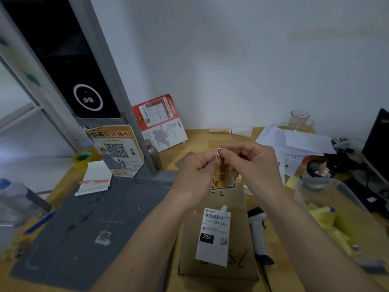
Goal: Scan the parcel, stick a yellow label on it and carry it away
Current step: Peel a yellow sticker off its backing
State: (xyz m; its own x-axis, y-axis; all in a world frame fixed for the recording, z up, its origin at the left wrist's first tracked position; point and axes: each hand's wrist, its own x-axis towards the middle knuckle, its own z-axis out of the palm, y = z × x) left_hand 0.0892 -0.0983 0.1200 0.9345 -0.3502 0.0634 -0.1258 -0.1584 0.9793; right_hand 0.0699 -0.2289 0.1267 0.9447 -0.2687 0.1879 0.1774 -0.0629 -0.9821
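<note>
A brown cardboard parcel [237,209] lies on the table in front of me, with a white shipping label [214,234] on its top and handwriting on the cardboard. Above its far end both hands hold a yellow label [223,179] upright. My left hand [197,167] pinches the label's left upper edge. My right hand [250,163] pinches its top corner from the right. A white and black handheld scanner [260,234] lies on the table just right of the parcel.
A grey cutting mat [88,224] covers the table's left half, with a blue pen [39,223] and tape roll [84,158]. A clear bin [345,209] with yellow paper stands at the right. Loose papers [294,142], a glass [299,120] and a monitor [376,142] sit behind it.
</note>
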